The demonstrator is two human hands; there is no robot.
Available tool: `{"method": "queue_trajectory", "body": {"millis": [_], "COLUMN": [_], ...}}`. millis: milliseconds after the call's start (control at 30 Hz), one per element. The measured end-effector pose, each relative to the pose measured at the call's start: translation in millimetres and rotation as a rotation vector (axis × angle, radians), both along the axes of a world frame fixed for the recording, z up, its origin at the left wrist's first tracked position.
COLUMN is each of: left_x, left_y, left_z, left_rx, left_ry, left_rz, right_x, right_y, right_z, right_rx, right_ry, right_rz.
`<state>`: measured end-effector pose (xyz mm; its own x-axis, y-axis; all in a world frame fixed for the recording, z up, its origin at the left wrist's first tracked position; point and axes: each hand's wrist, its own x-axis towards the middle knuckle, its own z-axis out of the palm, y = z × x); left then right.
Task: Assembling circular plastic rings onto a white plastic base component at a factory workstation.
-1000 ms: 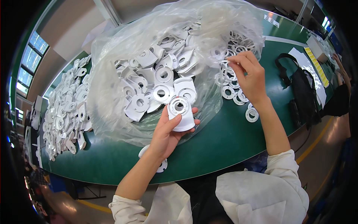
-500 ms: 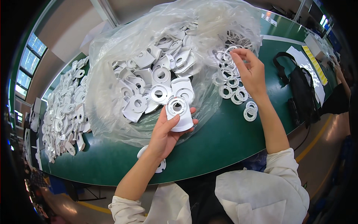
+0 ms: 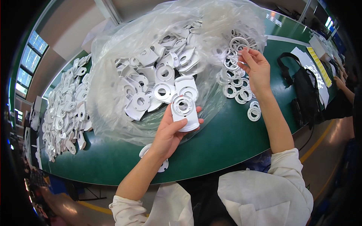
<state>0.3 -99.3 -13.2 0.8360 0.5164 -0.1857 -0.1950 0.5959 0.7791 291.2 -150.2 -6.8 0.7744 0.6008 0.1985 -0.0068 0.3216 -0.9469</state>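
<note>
Head cam: left hand (image 3: 168, 133) has its grip wrapped around a white plastic housing (image 3: 191, 124), thumb on its front, round opening facing up, held over the near edge of a clear plastic bag (image 3: 107, 94). Right hand's (image 3: 259, 73) grip is pretty narrow, fingertips pinching a thin white ring (image 3: 231, 43) just above the loose rings (image 3: 237, 82). More housings (image 3: 142, 102) are heaped in the bag, plus another pile (image 3: 66, 116) on the green desk's (image 3: 218, 147) left side.

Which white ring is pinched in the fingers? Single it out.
The ring pinched by the right hand; the other rings nearby lie unheld.
</note>
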Motion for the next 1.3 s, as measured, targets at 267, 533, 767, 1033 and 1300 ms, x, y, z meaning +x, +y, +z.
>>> {"method": "queue_trajectory", "body": {"millis": [267,533,767,1033,1300], "left_x": [2.6,2.4,1.8,1.1,0.8], "left_y": [-2.4,-6.4,-5.3,-4.3,-11.2], "left_z": [-2.2,-1.3,-2.9,-7.2,4.5], "left_rx": [0.074,0.105,0.100,0.102,0.410], "left_ry": [0.028,0.111,0.086,0.068,0.258], "left_rz": [-0.077,-0.143,-0.236,-0.238,-0.148], "right_x": [-73.6,-98.5,-98.8,-111.3,-104.6], "right_y": [-15.5,-13.4,-14.6,-18.9,-15.0], "right_z": [13.2,-2.7,-6.9,-6.7,-1.4], "right_rx": [-0.080,0.020,-0.006,-0.004,0.077], "right_ry": [-0.949,-1.084,-1.209,-1.218,-1.072], "right_rz": [0.435,0.485,0.505,0.414,0.392]}}
